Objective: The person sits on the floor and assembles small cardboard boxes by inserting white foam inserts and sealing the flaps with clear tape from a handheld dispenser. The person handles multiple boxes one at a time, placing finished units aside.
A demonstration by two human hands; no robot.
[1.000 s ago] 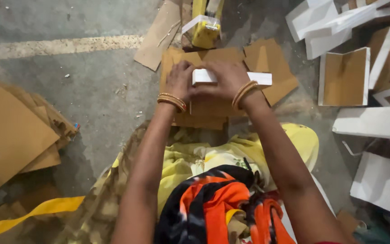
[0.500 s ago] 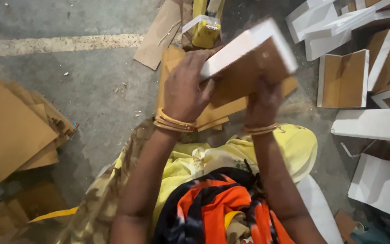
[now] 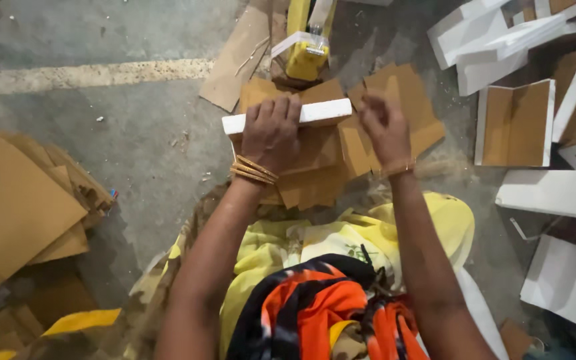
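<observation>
Resting level, white-edged brown box (image 3: 288, 115)

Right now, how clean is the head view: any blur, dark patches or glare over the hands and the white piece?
Head view: the left hand on the white box piece is fairly sharp; the right hand is smeared by motion at its fingers. Light is dim and even, with no glare. The lower corners fall into shadow, and the brown cardboard stack at the left edge looks soft.

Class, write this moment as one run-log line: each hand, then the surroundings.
left hand: grips white box | right hand: at box's right end, contact unclear | below: brown card pieces | right: folded white boxes
</observation>
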